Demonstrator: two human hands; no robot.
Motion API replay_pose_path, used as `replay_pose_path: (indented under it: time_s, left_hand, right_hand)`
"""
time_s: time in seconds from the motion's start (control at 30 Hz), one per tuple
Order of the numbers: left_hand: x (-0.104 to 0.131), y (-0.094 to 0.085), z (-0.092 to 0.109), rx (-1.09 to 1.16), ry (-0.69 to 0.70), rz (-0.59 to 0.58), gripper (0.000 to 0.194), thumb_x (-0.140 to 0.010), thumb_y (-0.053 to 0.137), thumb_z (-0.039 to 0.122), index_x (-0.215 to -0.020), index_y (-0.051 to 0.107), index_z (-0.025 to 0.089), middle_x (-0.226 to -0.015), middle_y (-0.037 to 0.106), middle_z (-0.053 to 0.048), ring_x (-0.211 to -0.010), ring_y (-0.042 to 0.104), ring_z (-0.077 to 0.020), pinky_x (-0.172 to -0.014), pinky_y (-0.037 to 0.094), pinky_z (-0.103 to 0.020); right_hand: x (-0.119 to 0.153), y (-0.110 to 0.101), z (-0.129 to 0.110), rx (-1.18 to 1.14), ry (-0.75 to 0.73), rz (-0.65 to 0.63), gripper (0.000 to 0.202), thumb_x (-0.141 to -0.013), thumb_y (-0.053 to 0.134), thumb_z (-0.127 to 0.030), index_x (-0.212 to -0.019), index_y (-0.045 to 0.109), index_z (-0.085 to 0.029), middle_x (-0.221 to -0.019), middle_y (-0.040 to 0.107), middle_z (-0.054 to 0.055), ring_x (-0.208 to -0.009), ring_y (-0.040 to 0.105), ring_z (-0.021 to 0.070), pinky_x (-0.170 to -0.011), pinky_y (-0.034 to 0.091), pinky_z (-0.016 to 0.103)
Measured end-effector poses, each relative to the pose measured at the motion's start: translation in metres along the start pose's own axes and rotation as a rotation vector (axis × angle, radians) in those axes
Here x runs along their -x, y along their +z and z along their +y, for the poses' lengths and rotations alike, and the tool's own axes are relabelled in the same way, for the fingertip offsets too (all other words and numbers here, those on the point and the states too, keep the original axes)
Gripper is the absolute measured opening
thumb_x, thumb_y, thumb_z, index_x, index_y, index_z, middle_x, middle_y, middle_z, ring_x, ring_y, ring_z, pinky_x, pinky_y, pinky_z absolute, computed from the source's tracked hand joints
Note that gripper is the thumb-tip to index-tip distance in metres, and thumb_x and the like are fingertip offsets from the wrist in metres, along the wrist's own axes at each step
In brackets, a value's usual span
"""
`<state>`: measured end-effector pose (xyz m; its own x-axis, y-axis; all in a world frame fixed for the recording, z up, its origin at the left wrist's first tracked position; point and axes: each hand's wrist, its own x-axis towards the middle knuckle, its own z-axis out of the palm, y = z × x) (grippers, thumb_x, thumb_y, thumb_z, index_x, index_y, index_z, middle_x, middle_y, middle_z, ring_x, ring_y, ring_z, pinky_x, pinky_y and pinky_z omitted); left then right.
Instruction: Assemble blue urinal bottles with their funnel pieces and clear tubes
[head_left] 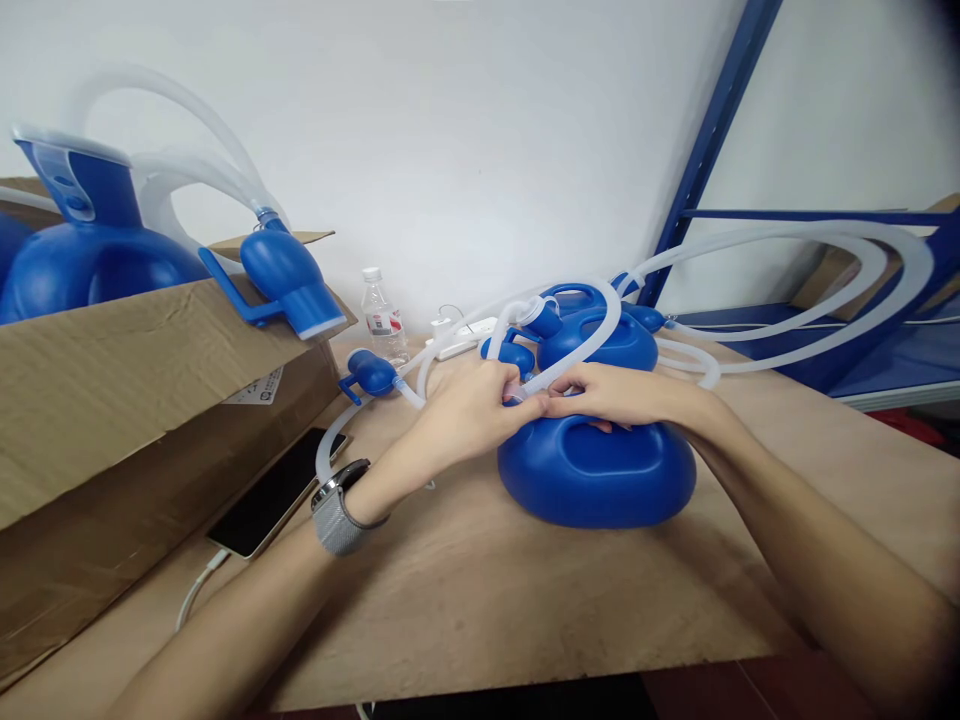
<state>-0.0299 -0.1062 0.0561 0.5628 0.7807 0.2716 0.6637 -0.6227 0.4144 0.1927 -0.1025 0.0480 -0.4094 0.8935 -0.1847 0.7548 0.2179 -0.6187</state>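
A round-bellied blue plastic jug (600, 475) with a moulded handle stands on the wooden table in front of me. My left hand (487, 405) is closed at the jug's mouth, gripping the translucent cap (514, 393) where a hose joins it. That clear hose (592, 345) arches up from the mouth. Across the top of the same jug lies my right hand (607, 393), its fingers wrapped around the handle and its thumb near the cap. Both thumbs meet there, and the fingers partly hide the mouth. Behind stands a second blue jug (600, 340) with its hose.
At left, a cardboard box (165, 390) holds more blue jugs, with a blue spouted funnel piece (281, 275) hanging over its edge. Another blue hose end (371, 372), a phone (274, 490), a water bottle (381, 315) and a power strip (465, 338) lie nearby. Blue shelving (705, 150) rises behind right.
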Motion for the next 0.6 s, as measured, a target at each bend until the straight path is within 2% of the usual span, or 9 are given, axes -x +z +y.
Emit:
replay_pose_path:
  time_s: [0.13,0.6]
  left_hand:
    - [0.0001,0.0012,-0.0015,-0.002,0.001,-0.006,0.028,-0.089,0.056,0.036,-0.067,0.048,0.022,-0.064,0.056,0.002,-0.064,0.05,-0.0167,-0.063,0.032,-0.032]
    - [0.0021,0.0054,-0.0027,0.035,-0.022,0.026,0.026,-0.088,0.051,0.03,-0.066,0.04,0.022,-0.063,0.05,0.003,-0.063,0.047,-0.0157,-0.061,0.029,-0.033]
  right_hand:
    - [0.0003,0.0001,-0.0021,-0.011,0.017,0.0,0.062,-0.086,0.061,-0.079,-0.107,0.075,-0.023,-0.062,0.059,0.0,-0.045,0.05,0.0123,-0.037,0.034,0.024]
    - [0.0023,-0.0018,-0.0014,-0.046,0.021,-0.039,0.061,-0.085,0.064,-0.077,-0.108,0.076,-0.022,-0.066,0.057,-0.002,-0.049,0.05,0.0114,-0.04,0.036,0.022]
